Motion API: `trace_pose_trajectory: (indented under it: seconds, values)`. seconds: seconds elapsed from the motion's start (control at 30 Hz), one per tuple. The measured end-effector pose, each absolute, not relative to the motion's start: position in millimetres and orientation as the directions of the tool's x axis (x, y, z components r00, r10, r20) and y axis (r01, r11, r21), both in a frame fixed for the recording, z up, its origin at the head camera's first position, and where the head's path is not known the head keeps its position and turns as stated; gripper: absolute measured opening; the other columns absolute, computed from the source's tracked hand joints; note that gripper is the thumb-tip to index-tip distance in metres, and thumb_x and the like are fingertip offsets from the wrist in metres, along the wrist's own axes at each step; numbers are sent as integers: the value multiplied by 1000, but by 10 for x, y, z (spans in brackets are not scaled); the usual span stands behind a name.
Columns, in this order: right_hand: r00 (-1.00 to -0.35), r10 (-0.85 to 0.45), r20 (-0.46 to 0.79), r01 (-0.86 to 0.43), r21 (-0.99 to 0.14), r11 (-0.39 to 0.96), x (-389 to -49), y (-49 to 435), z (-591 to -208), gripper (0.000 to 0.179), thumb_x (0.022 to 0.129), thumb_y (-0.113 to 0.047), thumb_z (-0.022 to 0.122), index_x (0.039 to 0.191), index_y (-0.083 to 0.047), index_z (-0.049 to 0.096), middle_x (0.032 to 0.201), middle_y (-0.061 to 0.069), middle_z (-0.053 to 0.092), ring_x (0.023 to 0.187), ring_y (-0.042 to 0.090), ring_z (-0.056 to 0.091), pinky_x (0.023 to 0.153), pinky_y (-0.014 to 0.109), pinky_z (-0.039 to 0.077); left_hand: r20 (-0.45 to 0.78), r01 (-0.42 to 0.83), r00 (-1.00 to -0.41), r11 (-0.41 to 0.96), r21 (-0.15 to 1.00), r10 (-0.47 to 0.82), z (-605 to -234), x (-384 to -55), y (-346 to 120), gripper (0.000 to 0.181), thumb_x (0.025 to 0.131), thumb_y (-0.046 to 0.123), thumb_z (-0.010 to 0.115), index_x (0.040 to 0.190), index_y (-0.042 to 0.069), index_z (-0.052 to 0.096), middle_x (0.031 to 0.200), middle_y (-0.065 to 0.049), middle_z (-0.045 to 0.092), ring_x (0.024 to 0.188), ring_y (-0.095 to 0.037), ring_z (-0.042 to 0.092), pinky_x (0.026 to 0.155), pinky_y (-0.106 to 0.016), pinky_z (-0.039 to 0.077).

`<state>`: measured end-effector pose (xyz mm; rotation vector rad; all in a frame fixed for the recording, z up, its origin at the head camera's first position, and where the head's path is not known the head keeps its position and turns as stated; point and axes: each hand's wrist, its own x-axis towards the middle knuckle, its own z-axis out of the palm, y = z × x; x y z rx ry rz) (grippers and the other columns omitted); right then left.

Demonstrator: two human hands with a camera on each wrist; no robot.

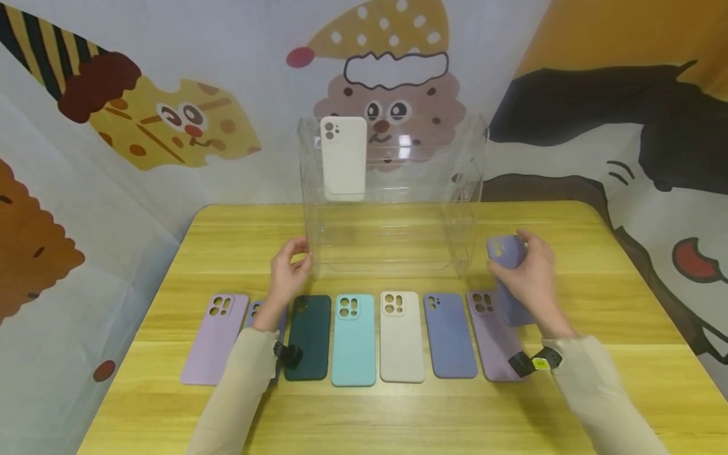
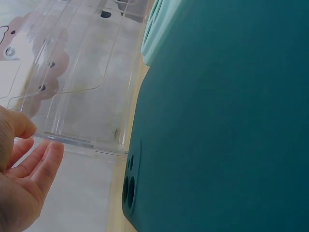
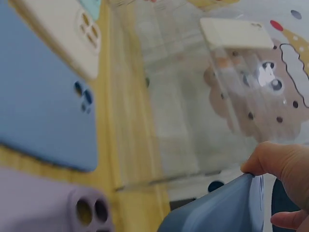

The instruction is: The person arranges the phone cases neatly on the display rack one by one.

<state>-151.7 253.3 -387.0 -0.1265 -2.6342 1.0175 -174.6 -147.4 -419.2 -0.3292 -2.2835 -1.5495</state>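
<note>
My right hand [image 1: 531,272] holds a blue-violet phone case [image 1: 514,306] by its sides, tilted above the right end of a row of cases. In the right wrist view the thumb lies on the edge of this case [image 3: 217,208]. My left hand [image 1: 290,268] is at the left side of a clear acrylic display stand [image 1: 392,237]; in the left wrist view its thumb and fingers [image 2: 50,154] pinch the side panel's edge. A white phone case [image 1: 345,158] leans on the stand's upper tier at the left.
Along the wooden table [image 1: 398,420] lie several cases: lilac [image 1: 207,347], a blue one partly under my left wrist, dark green [image 1: 309,341], turquoise [image 1: 354,347], cream [image 1: 402,344], blue-violet [image 1: 452,341] and purple [image 1: 491,341]. A cartoon-printed cloth [image 1: 273,183] hangs behind.
</note>
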Motion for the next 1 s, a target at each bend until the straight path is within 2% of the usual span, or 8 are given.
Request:
trace_pose_trajectory:
  seconds: [0.13,0.27,0.43,0.7,1.0]
  values:
    - [-942,177,286,-68,-678,732,-1592,2402,-3804,73,74,-9,72,135,10,37,124,34,42,109,47,38,84,60,42,429,395,-904,377,838,-6,-4330,-1823,-1517,30,84,-14,56,113,-19,52,103,-34,57,97,-46,58,77,-53,55]
    - [-936,156,317,-110,-680,725,-1661,2267,-3739,71,74,-9,70,134,10,38,120,34,44,107,46,40,81,58,44,393,361,-920,386,849,-3,-4489,-1916,-1574,31,86,-10,57,116,-15,53,107,-30,58,101,-40,58,79,-45,56]
    - [-931,145,336,-139,-691,709,-1723,2096,-3683,69,74,-9,71,132,10,39,120,33,44,107,45,41,82,56,45,385,358,-923,368,858,-1,-4526,-1935,-1595,31,86,-8,58,116,-13,54,108,-27,59,102,-37,59,79,-42,57]
    - [-922,126,367,-188,-706,683,-1832,1859,-3623,71,73,-11,72,134,5,40,122,30,44,107,43,41,83,55,44,395,367,-919,374,851,3,-4190,-1746,-1483,30,84,-16,56,113,-21,51,105,-36,56,100,-47,57,79,-49,55]
    - [-881,83,466,-316,-709,630,-1992,1593,-3512,72,69,-9,74,132,7,42,120,29,45,104,40,42,82,50,45,402,372,-916,374,849,-1,-4182,-1745,-1481,29,84,-16,55,112,-21,51,104,-36,56,99,-46,57,79,-50,55]
